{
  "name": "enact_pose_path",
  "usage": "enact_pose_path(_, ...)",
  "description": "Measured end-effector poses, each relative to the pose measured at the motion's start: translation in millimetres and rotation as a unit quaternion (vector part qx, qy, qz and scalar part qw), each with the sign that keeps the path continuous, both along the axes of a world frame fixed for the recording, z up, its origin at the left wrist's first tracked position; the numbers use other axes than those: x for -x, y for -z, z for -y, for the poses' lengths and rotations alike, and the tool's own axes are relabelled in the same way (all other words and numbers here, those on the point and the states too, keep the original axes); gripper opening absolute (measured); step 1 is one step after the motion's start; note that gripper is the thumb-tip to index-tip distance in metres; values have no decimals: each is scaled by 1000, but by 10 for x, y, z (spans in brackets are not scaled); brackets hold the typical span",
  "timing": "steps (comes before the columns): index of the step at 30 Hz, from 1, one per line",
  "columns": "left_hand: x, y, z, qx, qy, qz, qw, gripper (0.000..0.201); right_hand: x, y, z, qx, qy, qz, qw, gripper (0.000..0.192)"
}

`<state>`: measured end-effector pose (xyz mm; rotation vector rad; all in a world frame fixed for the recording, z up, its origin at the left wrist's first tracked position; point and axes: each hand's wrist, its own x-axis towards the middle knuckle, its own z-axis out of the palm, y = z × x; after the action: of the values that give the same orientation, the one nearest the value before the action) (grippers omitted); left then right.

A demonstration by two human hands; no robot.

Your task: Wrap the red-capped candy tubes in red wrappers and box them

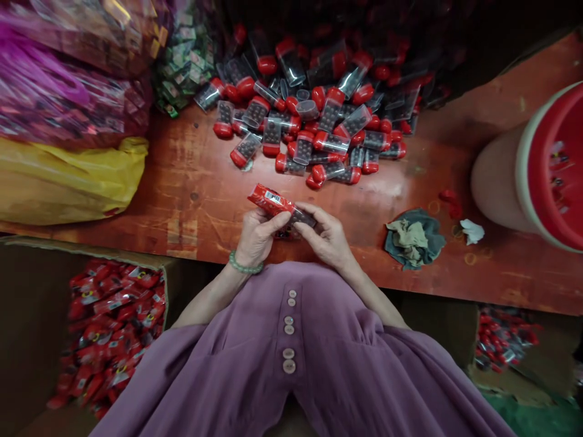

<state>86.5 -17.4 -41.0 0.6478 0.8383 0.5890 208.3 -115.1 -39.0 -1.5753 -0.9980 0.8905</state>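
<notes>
Midway, seemingly: left hand point(257, 237) and right hand point(325, 238) both grasping one red-wrapped tube point(280, 206), unwrapped capped tubes point(314, 121) heaped beyond the fingers point(277, 223), wrapped ones filling the box point(113, 328) below-left.

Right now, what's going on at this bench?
A person in a purple top sits at a red wooden table. Both hands hold one small container with a red wrapper half over it: the left hand grips the wrapped end, the right hand the clear end. A pile of clear, red-capped containers lies further back on the table. A cardboard box of red wrapped packs sits low on the left, a crumpled rag to the right.
</notes>
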Motion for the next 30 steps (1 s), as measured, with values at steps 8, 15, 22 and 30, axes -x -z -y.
enact_pose_path(8,-25,-3,-82,-51,19,-16,998,38,88,87,-67,-2,40,-32,999,47)
enact_pose_path(15,-45,-4,-104,-19,8,9,1000,35,111,135,-109,-41,64,40,996,37)
enact_pose_path(22,-64,-44,-172,-40,47,35,997,33,161,122,-182,-14,93,-134,987,34)
enact_pose_path(30,-98,-3,-140,-58,-11,70,996,29,173,98,-181,-55,111,-7,992,25)
